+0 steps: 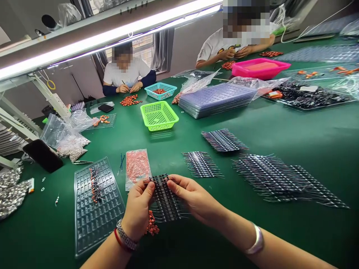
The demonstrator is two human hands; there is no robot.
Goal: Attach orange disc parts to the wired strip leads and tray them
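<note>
Between my two hands hangs a dark sheet of small black parts in rows with thin wire leads [167, 201]. My left hand [140, 200] pinches its upper left corner between thumb and fingers. The upper right edge is pinched by my right hand [189, 190]. Below my left hand lies a small pile of orange-red pieces [152, 224], partly covered by the hand. A clear bag of pinkish-red small parts [137, 164] lies just beyond it. To the left is a clear plastic tray with many pockets [112, 220], with a row of wired orange and black pieces [94, 186] on it.
Similar wired sheets [269, 177] lie at right, with smaller ones [200, 164] nearer. Beyond stand a green basket [159, 127], a blue basket [161, 95] and stacked clear trays [215, 99]. A phone [43, 155] leans at left. Two co-workers sit across the green table [213, 239].
</note>
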